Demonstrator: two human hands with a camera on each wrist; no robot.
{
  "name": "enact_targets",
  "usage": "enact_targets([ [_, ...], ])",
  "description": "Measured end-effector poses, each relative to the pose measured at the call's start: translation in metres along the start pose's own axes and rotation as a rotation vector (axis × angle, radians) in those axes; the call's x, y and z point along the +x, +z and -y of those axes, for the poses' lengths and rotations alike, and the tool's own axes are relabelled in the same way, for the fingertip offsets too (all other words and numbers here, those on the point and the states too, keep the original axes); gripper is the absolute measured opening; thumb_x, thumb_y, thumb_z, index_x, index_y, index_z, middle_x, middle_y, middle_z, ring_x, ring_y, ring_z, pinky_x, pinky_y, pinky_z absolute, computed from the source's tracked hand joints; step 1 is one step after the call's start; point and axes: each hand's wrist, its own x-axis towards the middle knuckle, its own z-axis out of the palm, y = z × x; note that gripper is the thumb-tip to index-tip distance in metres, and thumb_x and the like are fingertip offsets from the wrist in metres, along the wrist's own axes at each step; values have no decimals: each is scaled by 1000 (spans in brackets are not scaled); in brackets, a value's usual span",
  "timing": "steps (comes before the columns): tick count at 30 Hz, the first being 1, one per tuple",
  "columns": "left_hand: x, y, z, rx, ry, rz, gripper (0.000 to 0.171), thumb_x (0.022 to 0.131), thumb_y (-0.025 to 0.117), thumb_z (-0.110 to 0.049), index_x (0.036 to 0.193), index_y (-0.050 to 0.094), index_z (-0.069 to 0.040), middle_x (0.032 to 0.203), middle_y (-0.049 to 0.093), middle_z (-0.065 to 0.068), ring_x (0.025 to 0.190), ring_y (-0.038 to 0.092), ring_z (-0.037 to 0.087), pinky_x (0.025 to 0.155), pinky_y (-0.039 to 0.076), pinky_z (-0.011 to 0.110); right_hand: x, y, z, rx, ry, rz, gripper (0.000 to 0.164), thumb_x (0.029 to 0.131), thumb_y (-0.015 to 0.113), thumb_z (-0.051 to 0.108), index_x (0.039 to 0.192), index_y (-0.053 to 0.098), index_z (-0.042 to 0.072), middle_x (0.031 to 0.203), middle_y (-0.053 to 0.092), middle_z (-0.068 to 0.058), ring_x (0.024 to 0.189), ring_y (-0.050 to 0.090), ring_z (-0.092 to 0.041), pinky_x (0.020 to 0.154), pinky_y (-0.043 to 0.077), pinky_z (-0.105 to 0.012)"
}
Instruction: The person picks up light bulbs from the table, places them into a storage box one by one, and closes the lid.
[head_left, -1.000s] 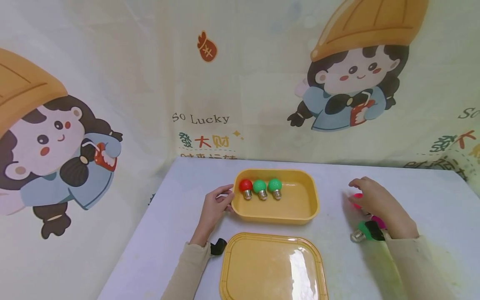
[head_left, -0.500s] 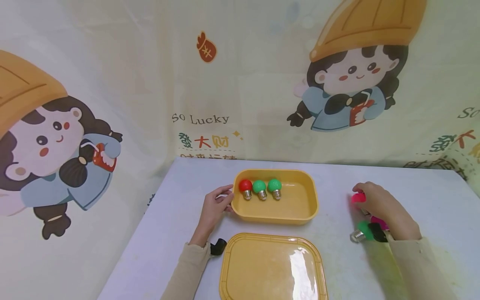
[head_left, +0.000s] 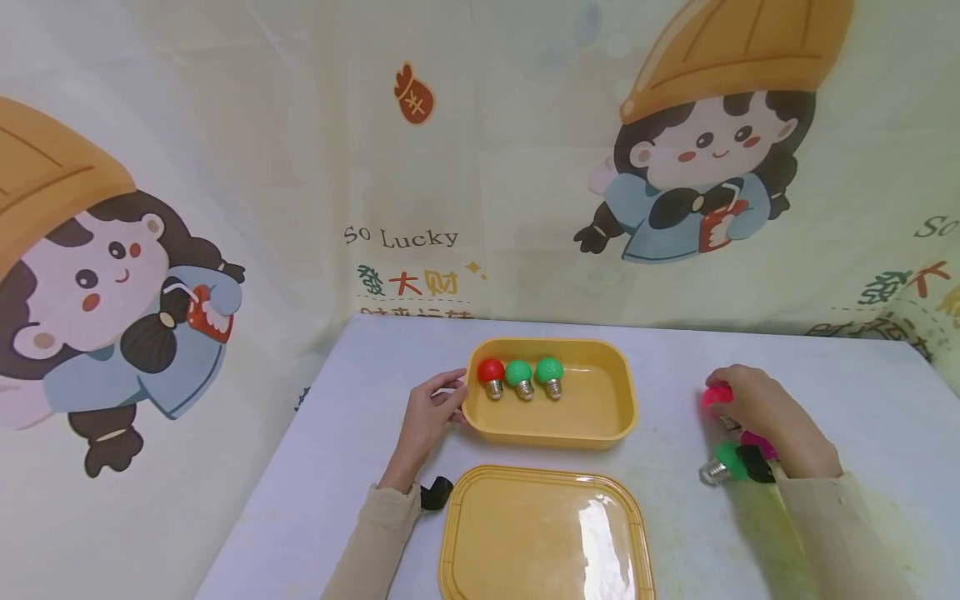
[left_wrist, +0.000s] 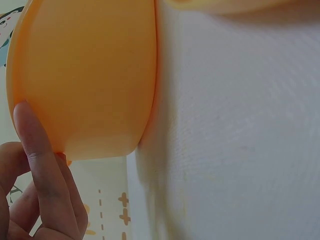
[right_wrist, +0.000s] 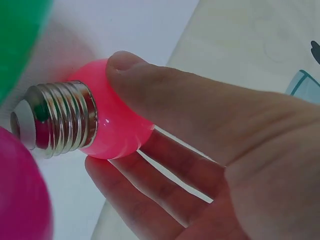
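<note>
White table (head_left: 675,358) holds a yellow box (head_left: 551,439), left hand (head_left: 432,407) loosely touching. Right of it, right hand (head_left: 761,408) pinches a pink bulb (head_left: 716,401): probably light, breakable, best held by its ball (right_wrist: 120,130).

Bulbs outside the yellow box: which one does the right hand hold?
The bright pink bulb: the right hand pinches its globe, while the magenta bulb and green bulb are not held.

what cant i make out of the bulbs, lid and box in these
Head: part of the loose green bulb, behind the black wrist camera.
Head: near edge of the yellow lid, cut off by the picture's bottom.
Left wrist: inside of the yellow box, hidden by its wall.
Right wrist: rest of the purple bulb, past the left and bottom edges.
</note>
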Motion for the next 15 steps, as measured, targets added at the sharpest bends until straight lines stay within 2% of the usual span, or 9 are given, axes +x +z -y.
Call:
enact_targets([
  [7,0,-1,1,4,5,5,35,95,65,-5,129,63,1,106,59,17,66,62,16,58,61,28,1,-4,8,12,-44,-83,39,78,79,2,111,63,-12,95,63,-27,84,57,-40,76,56,-59],
  [15,1,-1,1,0,8,10,35,95,65,-5,130,62,1,105,59,16,65,62,14,58,61,26,1,-12,32,30,-54,-127,40,81,79,5,113,63,-12,98,63,-27,88,58,-42,79,57,-60],
])
